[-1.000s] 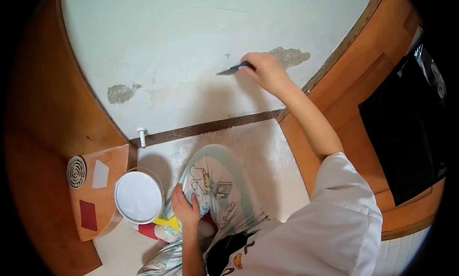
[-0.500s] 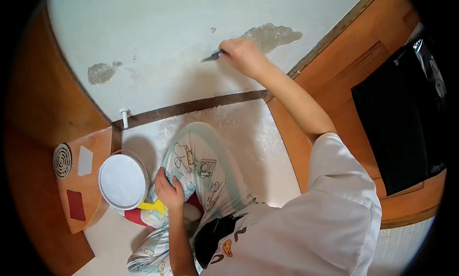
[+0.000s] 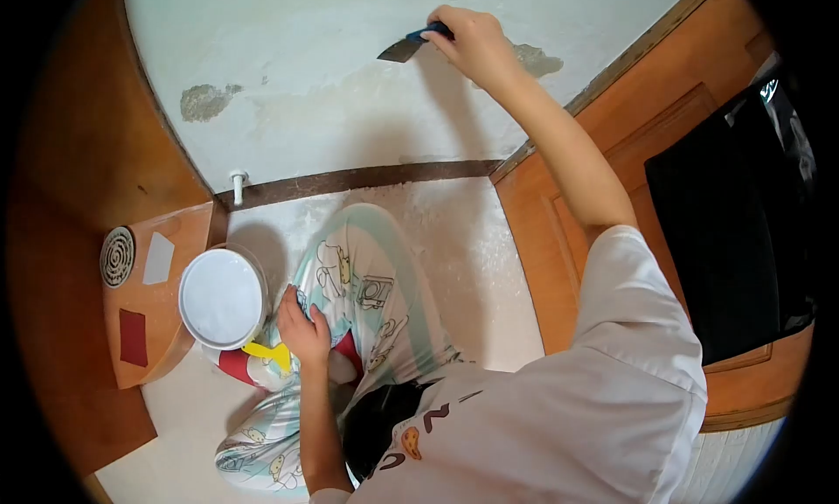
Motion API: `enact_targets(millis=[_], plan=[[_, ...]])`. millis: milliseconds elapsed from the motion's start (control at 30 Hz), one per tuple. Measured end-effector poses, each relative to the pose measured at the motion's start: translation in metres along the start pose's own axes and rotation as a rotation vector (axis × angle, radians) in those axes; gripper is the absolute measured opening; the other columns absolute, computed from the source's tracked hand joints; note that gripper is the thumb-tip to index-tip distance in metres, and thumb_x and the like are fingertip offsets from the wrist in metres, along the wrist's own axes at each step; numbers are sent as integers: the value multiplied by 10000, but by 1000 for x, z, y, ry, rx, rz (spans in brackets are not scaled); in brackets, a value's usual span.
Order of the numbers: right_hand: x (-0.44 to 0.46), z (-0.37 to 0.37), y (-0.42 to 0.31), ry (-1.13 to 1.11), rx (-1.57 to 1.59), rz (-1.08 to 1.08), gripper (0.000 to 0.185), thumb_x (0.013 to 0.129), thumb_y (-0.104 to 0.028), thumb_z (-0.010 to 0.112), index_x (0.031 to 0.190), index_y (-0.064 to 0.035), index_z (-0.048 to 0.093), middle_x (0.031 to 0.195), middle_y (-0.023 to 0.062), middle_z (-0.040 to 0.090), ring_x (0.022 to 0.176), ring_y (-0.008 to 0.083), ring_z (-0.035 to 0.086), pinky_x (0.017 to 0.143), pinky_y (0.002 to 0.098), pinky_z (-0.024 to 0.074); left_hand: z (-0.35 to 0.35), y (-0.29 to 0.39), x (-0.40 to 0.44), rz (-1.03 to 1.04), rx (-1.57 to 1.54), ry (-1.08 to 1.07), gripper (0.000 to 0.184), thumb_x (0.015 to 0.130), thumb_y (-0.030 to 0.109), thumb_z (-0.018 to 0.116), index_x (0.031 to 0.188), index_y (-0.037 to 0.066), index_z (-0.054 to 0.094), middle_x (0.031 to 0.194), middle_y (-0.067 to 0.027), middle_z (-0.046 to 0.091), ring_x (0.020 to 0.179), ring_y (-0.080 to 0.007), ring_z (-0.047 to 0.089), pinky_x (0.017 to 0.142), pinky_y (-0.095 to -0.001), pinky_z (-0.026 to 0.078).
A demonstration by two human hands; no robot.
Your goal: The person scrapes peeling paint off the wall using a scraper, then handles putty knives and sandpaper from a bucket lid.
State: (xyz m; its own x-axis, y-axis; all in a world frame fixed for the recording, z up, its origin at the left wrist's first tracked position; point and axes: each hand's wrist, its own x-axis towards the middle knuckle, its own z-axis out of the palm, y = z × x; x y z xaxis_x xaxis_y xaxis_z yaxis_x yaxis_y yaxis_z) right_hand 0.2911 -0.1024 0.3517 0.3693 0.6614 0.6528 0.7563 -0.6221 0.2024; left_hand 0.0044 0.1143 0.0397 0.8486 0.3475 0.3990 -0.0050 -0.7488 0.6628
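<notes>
My right hand (image 3: 472, 43) is closed round the dark blue handle of a putty knife (image 3: 401, 50). Its metal blade points left, close to the white wall (image 3: 332, 32); whether it touches cannot be told. Behind the hand, a rough grey patch (image 3: 537, 61) shows partly. Another bare patch (image 3: 206, 102) lies further left on the wall. My left hand (image 3: 306, 329) lies on my patterned trouser leg, with fingers stretched out. Left of it stands a tub (image 3: 223, 299) with a white top surface. Below the tub is a yellow scraper (image 3: 269, 355).
A wooden corner ledge (image 3: 183, 233) on the left carries a coiled round disc (image 3: 117, 256), a white piece (image 3: 158, 258) and a dark red piece (image 3: 134, 337). A white pipe stub (image 3: 238, 186) juts out near the skirting (image 3: 350, 179). On the right, black material (image 3: 712, 233) hangs on a wooden door (image 3: 559, 242).
My right hand has moved up and to the right across the wall with the putty knife, whose blade now shows more fully. The left hand stays on the leg. The view has shifted slightly.
</notes>
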Motion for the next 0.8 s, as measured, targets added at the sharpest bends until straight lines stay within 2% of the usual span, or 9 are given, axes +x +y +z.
enact_targets(millis=[33,200,300,400,500,600,700,800], plan=[[3,2,-1,1,-11,-30,133,762,-140,626,813,-26,580,694,124,602,645,269,598,572,341,471,-1,1,0,4,7,19,422,779,163,465,1145,-48,453,1113,-224,510,1004,-397,484,876,-435,376],[-39,75,3,-551,16,-46,123,782,-156,565,816,-37,573,745,163,589,717,332,577,662,412,454,-5,0,-8,33,15,68,426,772,166,456,1141,-47,457,1110,-229,507,996,-401,482,877,-437,371],[-44,54,-17,-357,-21,-37,107,773,-147,574,823,-52,577,728,154,584,707,325,576,638,401,452,-9,-6,-15,22,43,110,425,773,174,442,1134,-50,459,1082,-234,511,969,-404,487,856,-442,377],[-25,-5,-9,-136,-26,53,94,761,-131,602,811,-55,577,695,138,582,662,306,573,587,376,455,-9,-8,-17,11,11,109,435,768,187,436,1131,-53,460,1048,-236,515,936,-404,491,830,-446,383],[-20,-8,3,33,1,-26,105,743,-115,638,796,-49,576,665,115,579,612,280,567,537,351,450,-8,-5,-12,7,18,93,433,758,182,436,1118,-57,466,1015,-236,520,901,-407,497,801,-445,392],[-23,2,2,117,-23,9,129,731,-112,664,788,-43,572,649,106,579,582,263,566,516,344,445,-6,-8,-12,9,22,85,427,762,185,428,1109,-58,470,1004,-236,522,889,-407,499,787,-445,397],[-35,5,10,98,13,110,105,748,-111,635,768,-41,560,676,109,588,616,262,576,529,340,455,-7,-7,-15,13,29,105,431,769,207,423,1103,-61,473,993,-239,524,878,-409,501,776,-444,401],[-54,27,-6,-316,-58,17,50,741,-71,555,765,-33,533,750,107,586,723,287,588,639,364,481,-5,-4,-15,9,21,126,432,791,232,404,1096,-66,476,990,-241,527,874,-408,507,777,-441,403]])
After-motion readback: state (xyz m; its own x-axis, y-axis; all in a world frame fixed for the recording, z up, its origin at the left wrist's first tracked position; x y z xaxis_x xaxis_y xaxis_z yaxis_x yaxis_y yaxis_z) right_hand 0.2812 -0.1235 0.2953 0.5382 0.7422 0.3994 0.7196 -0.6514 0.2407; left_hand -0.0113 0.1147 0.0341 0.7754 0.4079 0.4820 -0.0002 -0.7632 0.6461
